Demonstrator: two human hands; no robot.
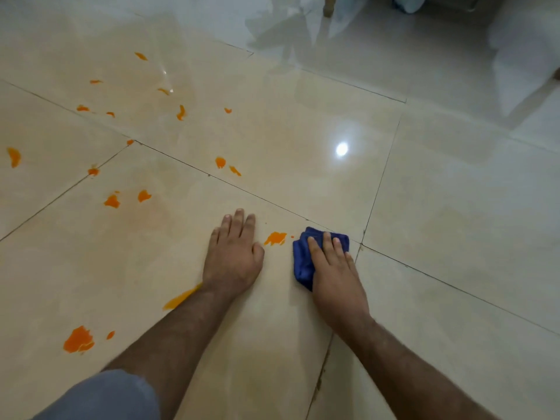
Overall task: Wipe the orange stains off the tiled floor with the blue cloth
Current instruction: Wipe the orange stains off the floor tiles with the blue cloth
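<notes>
A folded blue cloth (303,262) lies on the glossy beige tiled floor (454,207). My right hand (333,268) presses flat on it with straight fingers. Just left of the cloth is an orange stain (275,238). My left hand (233,253) rests flat on the tile beside that stain, fingers straight. Another orange streak (181,297) shows by my left wrist, and a larger blotch (78,340) lies at the lower left. Several more orange stains (127,200) are scattered over the tiles to the left and further away.
Dark grout lines (242,190) cross the floor between the large tiles. A wooden furniture leg (328,6) and white draped fabric (530,56) stand at the far top right. My grey-clad knee (106,398) fills the bottom left corner.
</notes>
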